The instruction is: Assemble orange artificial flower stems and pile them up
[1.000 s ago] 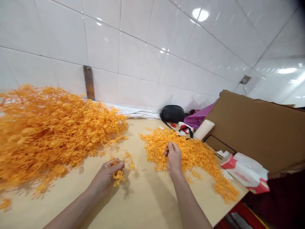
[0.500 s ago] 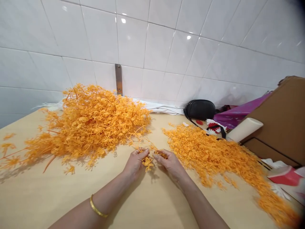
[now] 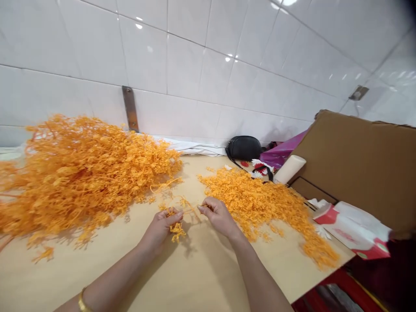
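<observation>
My left hand (image 3: 162,225) is closed around orange artificial flower sprigs (image 3: 177,232), some hanging below the fingers. Thin orange stems run from it towards my right hand (image 3: 217,214), whose thumb and fingers pinch the end of a stem. Both hands are just above the table (image 3: 201,268), slightly apart. On the left lies a big heap of branching orange artificial flowers (image 3: 94,169). To the right of my right hand spreads a lower pile of small loose orange pieces (image 3: 260,201).
Behind the loose pile sit a black bag (image 3: 244,148), red and white flowers (image 3: 260,167) and a cream roll (image 3: 290,169). A cardboard box (image 3: 360,160) stands at the right, near a red and white tissue pack (image 3: 354,229). A metal bracket (image 3: 130,109) is fixed to the tiled wall.
The view has swung right, so things appear further left and the table's right edge shows. My hands have drawn apart, with thin stems stretched between them.
</observation>
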Available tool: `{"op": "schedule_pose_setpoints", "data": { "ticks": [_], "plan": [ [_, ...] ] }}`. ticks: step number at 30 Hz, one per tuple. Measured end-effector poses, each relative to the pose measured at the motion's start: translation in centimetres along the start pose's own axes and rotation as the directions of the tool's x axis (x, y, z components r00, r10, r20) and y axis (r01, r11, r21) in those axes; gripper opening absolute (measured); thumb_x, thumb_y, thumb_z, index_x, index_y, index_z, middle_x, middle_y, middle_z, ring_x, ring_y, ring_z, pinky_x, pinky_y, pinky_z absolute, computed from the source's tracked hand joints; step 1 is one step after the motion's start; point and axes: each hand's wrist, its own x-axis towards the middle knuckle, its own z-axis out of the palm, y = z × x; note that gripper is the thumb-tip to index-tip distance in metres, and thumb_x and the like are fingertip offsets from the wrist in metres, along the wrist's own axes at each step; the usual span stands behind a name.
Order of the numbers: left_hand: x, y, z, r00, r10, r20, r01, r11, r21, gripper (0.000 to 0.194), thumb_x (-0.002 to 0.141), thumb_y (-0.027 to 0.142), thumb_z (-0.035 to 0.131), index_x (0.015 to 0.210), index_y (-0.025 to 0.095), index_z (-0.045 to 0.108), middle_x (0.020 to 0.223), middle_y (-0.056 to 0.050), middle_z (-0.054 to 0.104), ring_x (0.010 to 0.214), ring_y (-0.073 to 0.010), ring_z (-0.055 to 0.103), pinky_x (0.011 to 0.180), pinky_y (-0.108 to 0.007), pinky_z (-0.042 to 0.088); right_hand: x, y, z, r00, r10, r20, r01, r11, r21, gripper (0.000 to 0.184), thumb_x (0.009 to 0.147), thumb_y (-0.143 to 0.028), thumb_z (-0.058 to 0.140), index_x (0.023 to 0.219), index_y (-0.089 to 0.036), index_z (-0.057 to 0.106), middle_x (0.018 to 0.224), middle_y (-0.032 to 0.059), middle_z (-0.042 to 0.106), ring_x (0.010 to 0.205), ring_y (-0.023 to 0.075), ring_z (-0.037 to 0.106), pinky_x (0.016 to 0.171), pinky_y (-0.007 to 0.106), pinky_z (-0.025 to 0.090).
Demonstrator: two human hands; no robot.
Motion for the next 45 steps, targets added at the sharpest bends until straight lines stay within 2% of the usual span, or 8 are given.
{"op": "schedule_pose_setpoints", "data": {
  "ticks": [7, 17, 22, 25, 29, 35, 42, 45],
  "plan": [
    [1.3, 1.8, -1.2, 0.972, 0.042, -0.23, -0.082, 0.982, -0.168, 0.014, 0.063, 0.012, 0.062, 0.057, 0.012, 0.049, 0.045, 0.003, 0.048, 0.04, -0.0065, 0.046, 0.043, -0.019, 0.036, 0.1, 3.4, -4.7, 0.859, 0.25, -0.447, -0.088, 0.932, 0.351, 0.024, 0.071, -0.041, 0.052, 0.061, -0.019, 0.045, 0.052, -0.0053, 0.037, 0.045, 0.0085, 0.032, 0.046, 0.022, 0.026],
    [1.6, 1.0, -1.5, 0.998, 0.044, -0.039, -0.046, 0.997, -0.055, 0.032, 0.076, 0.044, 0.047, 0.072, 0.014, 0.056, 0.062, -0.003, 0.055, 0.051, -0.0105, 0.052, 0.05, -0.022, 0.041, 0.4, 3.0, -0.9, 0.924, -0.066, -0.376, -0.133, 0.868, -0.479, 0.026, 0.075, -0.029, 0.042, 0.093, -0.017, 0.057, 0.098, 0.0113, 0.052, 0.091, 0.0246, 0.045, 0.072, 0.034, 0.035],
    [1.5, 1.1, -1.5, 0.999, 0.041, 0.011, -0.04, 0.992, -0.117, 0.035, 0.078, 0.043, 0.043, 0.095, 0.015, 0.057, 0.072, -0.005, 0.057, 0.06, -0.0128, 0.054, 0.055, -0.024, 0.043, -0.3, 0.4, 1.1, 0.999, 0.011, -0.047, -0.019, 0.983, -0.18, 0.039, 0.082, -0.041, 0.037, 0.056, -0.017, 0.052, 0.052, 0.0009, 0.046, 0.051, 0.0131, 0.042, 0.049, 0.026, 0.03],
    [1.2, 1.0, -1.3, 0.997, 0.066, 0.041, -0.06, 0.99, -0.132, 0.041, 0.077, 0.043, 0.044, 0.11, 0.019, 0.051, 0.078, -0.005, 0.058, 0.059, -0.012, 0.053, 0.055, -0.024, 0.042, -0.7, -0.7, 3.0, 0.987, 0.082, 0.14, -0.09, 0.995, 0.052, 0.03, 0.076, -0.045, 0.048, 0.082, -0.017, 0.059, 0.057, -0.0008, 0.049, 0.051, 0.0118, 0.044, 0.048, 0.024, 0.031],
    [0.9, 1.0, -0.8, 0.994, 0.072, 0.081, -0.059, 0.987, -0.152, 0.044, 0.074, 0.041, 0.051, 0.114, 0.022, 0.051, 0.085, -0.004, 0.058, 0.059, -0.01, 0.051, 0.055, -0.023, 0.041, -0.6, -0.9, 3.8, 0.966, 0.207, 0.154, -0.25, 0.901, 0.355, 0.063, 0.071, -0.044, 0.056, 0.125, -0.022, 0.033, 0.081, 0.0025, 0.055, 0.065, 0.0135, 0.054, 0.057, 0.025, 0.04],
    [0.4, 0.8, 0.2, 0.995, 0.04, 0.092, -0.028, 0.992, -0.12, 0.031, 0.067, 0.03, 0.061, 0.095, 0.017, 0.062, 0.095, -0.007, 0.06, 0.078, -0.0139, 0.056, 0.066, -0.022, 0.042, -0.2, -0.7, 3.2, 0.938, 0.173, 0.3, -0.329, 0.711, 0.621, 0.041, 0.066, -0.034, 0.063, 0.103, -0.019, 0.053, 0.087, 0.0046, 0.059, 0.08, 0.0163, 0.056, 0.072, 0.028, 0.042],
    [0.3, 0.7, -0.2, 0.98, 0.199, 0.017, -0.188, 0.889, 0.417, 0.036, 0.07, 0.044, 0.053, 0.049, 0.015, 0.051, 0.045, 0.0, 0.046, 0.038, -0.0069, 0.035, 0.042, -0.022, 0.025, 0.5, 1.8, 1.3, 0.958, 0.271, -0.094, -0.219, 0.902, 0.372, 0.026, 0.066, -0.027, 0.057, 0.091, -0.017, 0.058, 0.088, 0.0049, 0.06, 0.08, 0.0187, 0.054, 0.068, 0.028, 0.042],
    [-1.0, 1.2, 0.3, 0.875, 0.46, 0.154, -0.459, 0.684, 0.567, 0.036, 0.073, 0.039, 0.052, 0.045, 0.017, 0.049, 0.046, 0.0, 0.043, 0.045, -0.0093, 0.036, 0.05, -0.023, 0.03, 0.7, 2.8, 0.7, 0.959, 0.245, -0.141, -0.191, 0.929, 0.318, 0.022, 0.067, -0.029, 0.055, 0.086, -0.016, 0.056, 0.084, 0.005, 0.059, 0.077, 0.0183, 0.053, 0.068, 0.029, 0.042]
  ]
}}
